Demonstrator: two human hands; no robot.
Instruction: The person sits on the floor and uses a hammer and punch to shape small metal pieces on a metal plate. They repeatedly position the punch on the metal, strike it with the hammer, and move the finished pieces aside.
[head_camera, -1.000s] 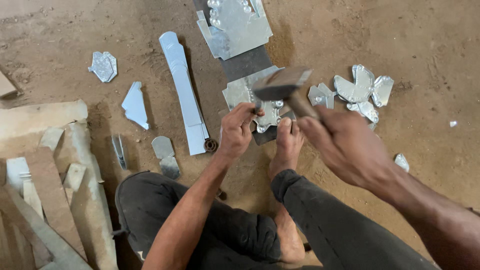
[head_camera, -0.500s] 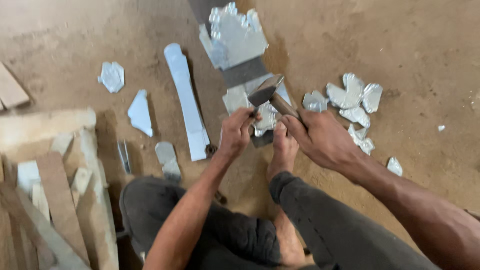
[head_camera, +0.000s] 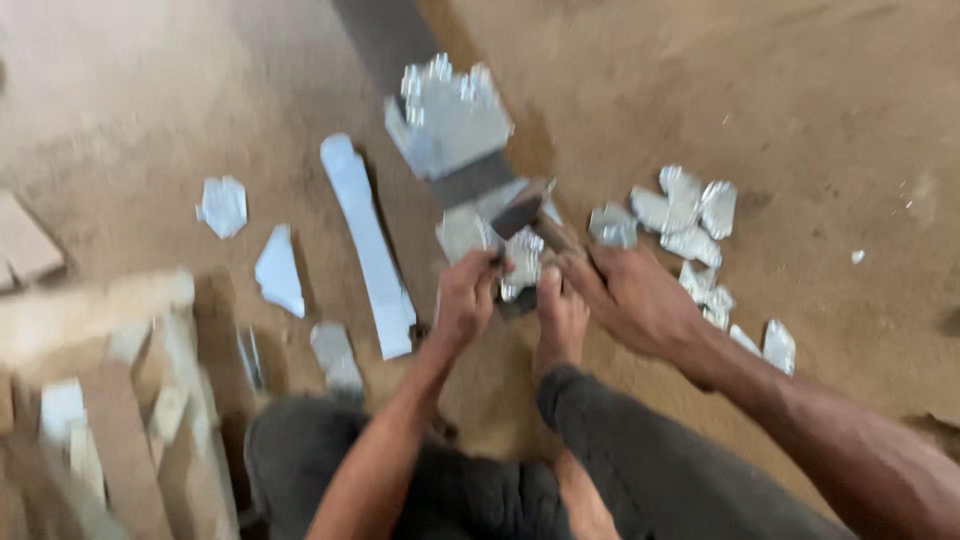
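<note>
A second ago the hammer (head_camera: 530, 215) was lifted clear above the work, its head up off the metal; now it is down, its head resting on or just over the small silver sheet-metal piece (head_camera: 520, 265) on the dark strip (head_camera: 470, 185) that runs along the floor. The swing has landed, so by my judgement the piece is being beaten into shape against the strip, one blow of several. The picture is blurred, so whether the head is truly touching cannot be told.

The right hand (head_camera: 635, 300) has its grip closed round the hammer handle, low and near the work. The left hand (head_camera: 465, 300) pinches the small piece at its near left edge, fingers closed on it, holding it steady. A bare foot (head_camera: 562, 315) sits between the two hands, toes against the strip, as it did before.

Around them, nothing else has shifted. A larger cut sheet with a toothed far edge (head_camera: 448, 125) lies on the strip just beyond the hammer. A long narrow silver strip (head_camera: 370, 250) lies to the left, with three smaller offcuts (head_camera: 280, 270) further left. To the right, a loose heap of shaped silver pieces (head_camera: 685, 215) lies on the earth floor (head_camera: 800, 100). Pale wooden offcuts (head_camera: 110, 400) are stacked at the near left.

No packages, labels or signs show anywhere.
</note>
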